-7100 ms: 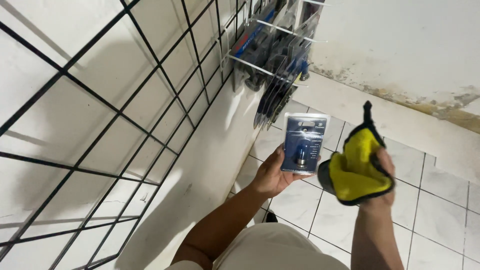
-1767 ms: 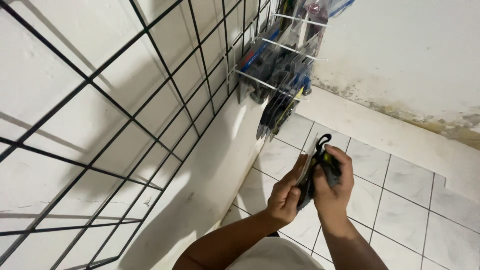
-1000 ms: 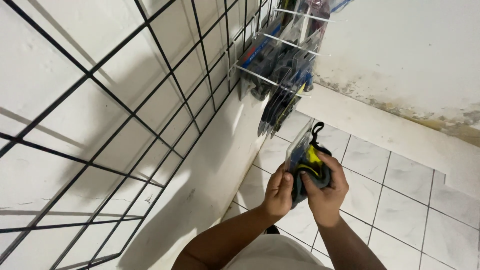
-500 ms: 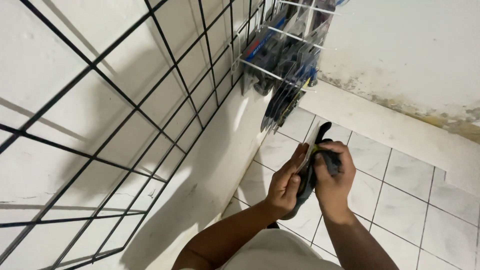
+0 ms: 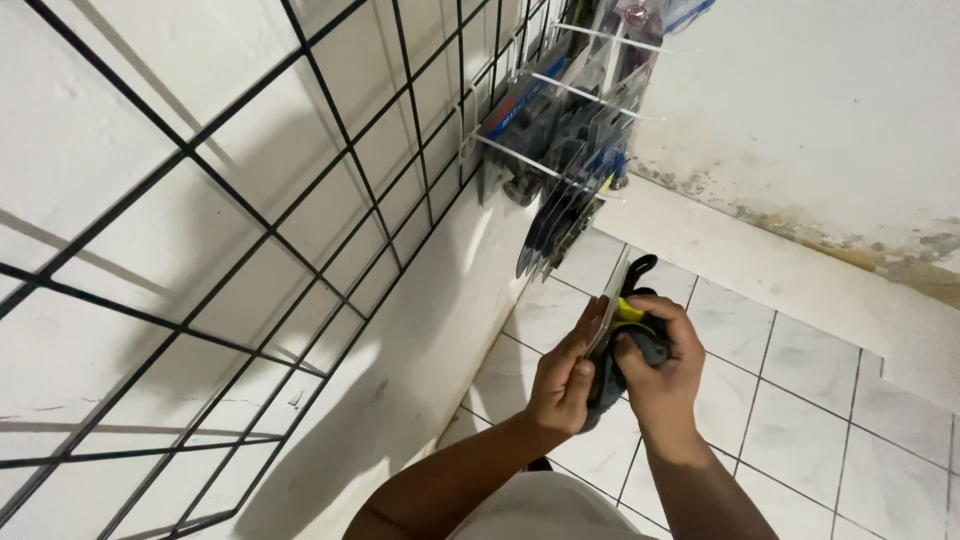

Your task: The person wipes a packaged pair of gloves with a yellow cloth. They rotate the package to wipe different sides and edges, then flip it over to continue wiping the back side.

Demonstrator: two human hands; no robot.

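1. Between both sets of fingers, held out over the tiled floor (image 5: 800,370), sits a flat blister-packed item (image 5: 610,305) seen almost edge-on, with a yellow-and-black cloth (image 5: 640,320) pressed against its far face.
2. Left hand (image 5: 565,375) grips the pack from the near side, fingers closed along its edge, apparently to brace it.
3. Right hand (image 5: 665,365) is clenched around the cloth, bunching it against the pack so it can rub the surface.
4. Beyond the fingertips, similar packs hang on white wire hooks (image 5: 560,170) from a black wire grid (image 5: 300,200) on the wall.
5. Edge-on, the pack's contents cannot be made out; the right palm hides most of the cloth, and the hanging packs overlap and blur together.
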